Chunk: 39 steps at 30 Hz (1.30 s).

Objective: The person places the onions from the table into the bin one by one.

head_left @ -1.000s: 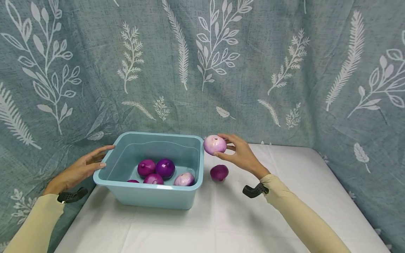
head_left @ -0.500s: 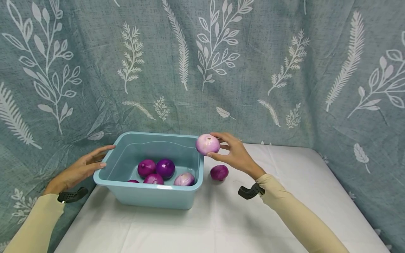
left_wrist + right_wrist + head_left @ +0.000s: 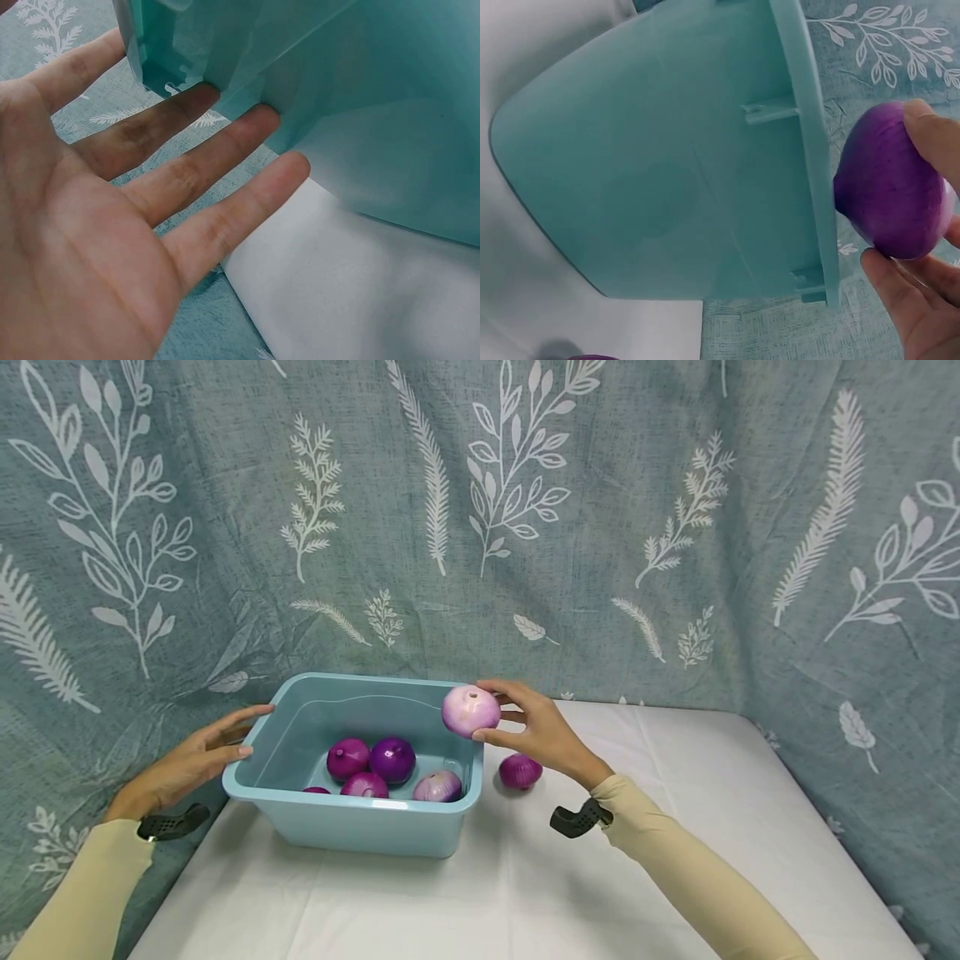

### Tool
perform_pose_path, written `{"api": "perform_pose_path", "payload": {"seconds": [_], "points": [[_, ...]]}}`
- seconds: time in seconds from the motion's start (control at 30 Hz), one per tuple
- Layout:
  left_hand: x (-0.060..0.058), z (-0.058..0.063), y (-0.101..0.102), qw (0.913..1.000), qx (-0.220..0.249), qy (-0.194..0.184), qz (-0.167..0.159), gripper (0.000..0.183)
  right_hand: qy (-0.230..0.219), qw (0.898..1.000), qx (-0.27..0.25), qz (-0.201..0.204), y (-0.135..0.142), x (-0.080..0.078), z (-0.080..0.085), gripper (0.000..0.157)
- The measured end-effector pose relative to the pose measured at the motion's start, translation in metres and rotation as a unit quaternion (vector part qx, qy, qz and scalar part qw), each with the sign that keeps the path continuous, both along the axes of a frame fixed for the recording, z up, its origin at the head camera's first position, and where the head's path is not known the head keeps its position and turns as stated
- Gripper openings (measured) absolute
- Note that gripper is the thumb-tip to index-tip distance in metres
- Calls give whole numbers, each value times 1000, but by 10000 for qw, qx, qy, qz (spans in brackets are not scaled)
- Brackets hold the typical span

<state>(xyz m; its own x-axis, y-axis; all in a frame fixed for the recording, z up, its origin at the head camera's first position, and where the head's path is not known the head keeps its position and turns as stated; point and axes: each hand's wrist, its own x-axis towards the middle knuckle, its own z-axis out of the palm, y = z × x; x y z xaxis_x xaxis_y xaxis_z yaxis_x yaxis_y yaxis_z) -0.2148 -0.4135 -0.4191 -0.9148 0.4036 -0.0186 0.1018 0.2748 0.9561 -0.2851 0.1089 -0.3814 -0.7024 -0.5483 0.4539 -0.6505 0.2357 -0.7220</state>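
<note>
Between the thumb and fingers of my right hand [image 3: 536, 727] is a pale purple onion [image 3: 470, 711], held above the right rim of a blue plastic tub [image 3: 352, 827]. In the right wrist view the same onion [image 3: 892, 184] shows beside the tub's rim. My left hand [image 3: 180, 768] rests at the tub's left rim; its straight fingers touch the tub's outer wall in the left wrist view. Inside the tub lie several onions, among them a dark purple onion [image 3: 392, 760] and a paler onion [image 3: 438, 786]. Another red onion [image 3: 520, 771] sits on the table, right of the tub.
A white cloth covers the table [image 3: 660, 843]. Behind and along both sides hangs a blue-grey curtain [image 3: 480, 610] with white leaf prints. The tub stands at the table's left part, near the back curtain.
My right hand has moved left with the onion, from beside the tub to over its right rim. The left hand and the tub have stayed in place.
</note>
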Motion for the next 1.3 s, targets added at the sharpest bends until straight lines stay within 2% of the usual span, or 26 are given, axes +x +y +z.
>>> {"api": "perform_pose_path", "payload": {"seconds": [0.1,0.23,0.37,0.5,0.6,0.73,1.03,1.3], "points": [[0,0,0,10000,5,-14,0,65,-69,9998,-18,192,0,-1,-3,68],[0,0,1,10000,-4,7,-5,66,-80,9997,-6,238,2,-1,-5,64],[0,0,1,10000,-15,20,-22,66,-25,9999,102,74,9,-3,-8,63],[0,1,1,10000,-12,3,-1,65,125,9987,412,-260,20,-9,-16,62],[-1,1,1,10000,-1,1,-22,65,181,9955,710,-597,31,-15,-26,61],[0,1,1,10000,-19,9,-71,65,1,9907,1045,-874,46,-22,-44,64],[1,1,1,10000,-2,-26,-30,65,-294,9808,1569,-1121,71,-35,-89,67],[1,1,2,10000,58,-22,-75,65,-595,9773,1643,-1201,73,-36,-109,70]]}}
